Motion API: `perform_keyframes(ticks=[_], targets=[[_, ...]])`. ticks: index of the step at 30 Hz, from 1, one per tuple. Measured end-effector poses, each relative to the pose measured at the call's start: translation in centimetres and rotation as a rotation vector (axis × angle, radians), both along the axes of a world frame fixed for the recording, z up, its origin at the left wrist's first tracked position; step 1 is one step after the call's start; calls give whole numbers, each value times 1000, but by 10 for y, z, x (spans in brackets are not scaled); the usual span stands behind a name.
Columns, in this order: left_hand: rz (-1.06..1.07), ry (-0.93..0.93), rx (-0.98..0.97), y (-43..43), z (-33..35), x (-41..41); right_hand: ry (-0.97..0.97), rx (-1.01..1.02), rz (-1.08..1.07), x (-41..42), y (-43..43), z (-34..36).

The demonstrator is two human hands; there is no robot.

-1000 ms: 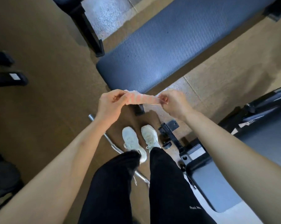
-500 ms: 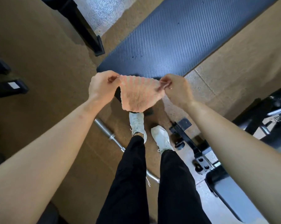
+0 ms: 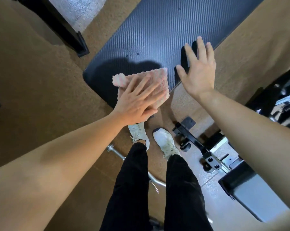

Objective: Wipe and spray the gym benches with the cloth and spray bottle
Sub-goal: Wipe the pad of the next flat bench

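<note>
Left hand (image 3: 137,100) lies flat, fingers spread, pressing the pink cloth (image 3: 155,80) onto the near end of the worktop (image 3: 157,30), a dark ribbed gym bench pad. Right hand (image 3: 198,69) is open and empty, hovering over the pad's edge at 3 o'clock from the cloth, casting a shadow. A few droplets sit on the pad at 12 o'clock from the cloth. Step looks like wiping, just starting. Next move likely needs a firm push toward 1 o'clock along the pad. Spray bottle not in view.
</note>
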State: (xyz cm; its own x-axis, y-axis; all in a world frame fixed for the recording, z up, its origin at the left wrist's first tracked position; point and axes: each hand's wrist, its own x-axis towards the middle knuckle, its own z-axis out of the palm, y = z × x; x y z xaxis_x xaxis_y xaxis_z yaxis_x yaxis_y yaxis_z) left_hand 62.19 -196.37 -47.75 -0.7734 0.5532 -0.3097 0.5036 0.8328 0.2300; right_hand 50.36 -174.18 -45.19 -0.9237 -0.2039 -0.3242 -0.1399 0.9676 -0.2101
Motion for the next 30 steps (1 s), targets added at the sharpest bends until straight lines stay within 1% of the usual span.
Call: perform_keyframes(ticks=[4, 7, 9, 12, 16, 19, 23, 25, 27, 30], targets=[[-124, 15, -46, -9, -10, -3, -63, 74, 10, -17, 10, -6], [-109, 18, -63, -24, -12, -3, -127, 55, 5, -23, 13, -9], [6, 12, -69, -43, -12, -8, -168, 43, -7, -26, 11, -9], [207, 11, -112, -73, -10, -24, -189, 118, 33, -34, 11, -10], [397, 1, -154, -94, -10, -54, -227, 161, 41, -40, 9, -8], [518, -18, -146, -88, -10, -77, -240, 187, 47, -43, 6, -4], [618, -7, -135, -52, -10, -102, -227, 213, 79, -45, 7, -4], [596, -8, -102, -28, -10, -103, -226, 198, 93, -47, 9, -2], [465, -1, -74, -4, -11, -93, -240, 160, 103, -48, 14, -1], [281, -17, -14, 34, -13, -70, -266, -8, 50, -53, 28, 3]])
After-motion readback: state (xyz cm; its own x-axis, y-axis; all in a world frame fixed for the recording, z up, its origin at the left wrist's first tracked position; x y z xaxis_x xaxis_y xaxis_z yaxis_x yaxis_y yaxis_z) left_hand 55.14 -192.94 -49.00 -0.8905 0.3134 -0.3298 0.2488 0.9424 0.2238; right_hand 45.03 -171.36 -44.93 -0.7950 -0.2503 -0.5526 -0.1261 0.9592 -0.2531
